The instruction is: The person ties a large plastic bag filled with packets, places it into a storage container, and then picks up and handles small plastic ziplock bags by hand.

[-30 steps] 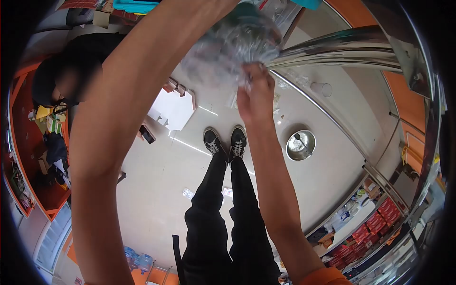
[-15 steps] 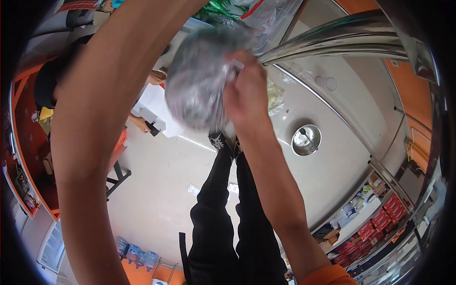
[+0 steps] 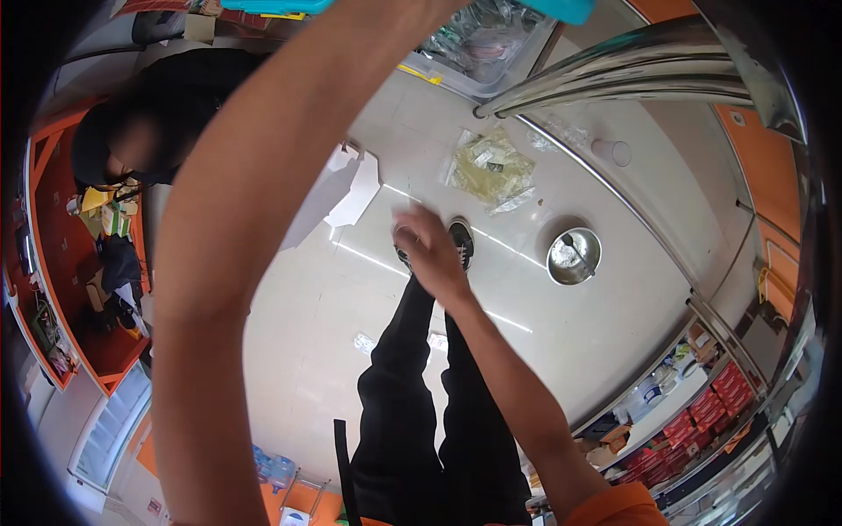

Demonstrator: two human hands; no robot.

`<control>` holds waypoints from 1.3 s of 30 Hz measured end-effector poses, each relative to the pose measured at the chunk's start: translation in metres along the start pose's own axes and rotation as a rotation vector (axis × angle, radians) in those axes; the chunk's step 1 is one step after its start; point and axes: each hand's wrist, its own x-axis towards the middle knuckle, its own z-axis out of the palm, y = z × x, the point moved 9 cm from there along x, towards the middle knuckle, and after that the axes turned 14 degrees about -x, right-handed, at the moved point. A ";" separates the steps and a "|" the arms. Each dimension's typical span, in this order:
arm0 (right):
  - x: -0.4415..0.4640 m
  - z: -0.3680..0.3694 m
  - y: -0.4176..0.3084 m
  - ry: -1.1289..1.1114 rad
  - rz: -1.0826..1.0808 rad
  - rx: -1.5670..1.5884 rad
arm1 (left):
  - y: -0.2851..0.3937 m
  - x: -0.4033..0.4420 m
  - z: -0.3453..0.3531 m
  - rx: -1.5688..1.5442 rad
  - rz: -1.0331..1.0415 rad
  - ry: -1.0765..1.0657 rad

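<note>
Step right and your shoe (image 3: 462,241) could tip the bowl (image 3: 574,257). Right hand (image 3: 430,256) curled, can't tell fingers' grip; left hand unseen.

The clear rectangular plastic bin (image 3: 481,88) looks glossy, the flat yellow plastic wrapping (image 3: 500,180) crinkled, the round silver metal bowl (image 3: 569,276) shiny.

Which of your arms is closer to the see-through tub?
Left. The left arm crosses in front of the see-through tub's edge, its hand out of view; the right hand is away from it, above the shoes.
</note>
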 end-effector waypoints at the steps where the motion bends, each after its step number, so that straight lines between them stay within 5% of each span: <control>1: -0.031 0.011 0.035 -0.088 0.151 0.089 | -0.016 -0.006 0.000 -0.178 -0.052 0.038; 6: -0.168 -0.040 0.132 -0.220 0.646 -0.125 | -0.117 -0.055 0.016 -0.598 -0.353 0.215; 10: -0.247 -0.098 0.221 -0.094 0.695 -0.273 | -0.157 -0.101 -0.008 -0.066 -0.657 0.445; 18: -0.322 -0.150 0.265 -0.018 0.894 -0.233 | -0.191 -0.098 0.019 -0.262 -0.453 0.280; 25: -0.316 -0.117 0.222 -0.067 0.935 -0.186 | -0.199 -0.100 0.029 -0.317 -0.437 0.310; 28: -0.303 -0.112 0.198 -0.091 0.892 -0.346 | -0.174 -0.114 0.030 -0.511 -0.219 0.281; 31: -0.314 -0.114 0.215 -0.084 0.820 -0.377 | -0.183 -0.122 0.050 -0.373 -0.193 0.311; 39: -0.312 -0.126 0.201 -0.140 0.779 -0.429 | -0.182 -0.127 0.077 -0.608 -0.191 0.219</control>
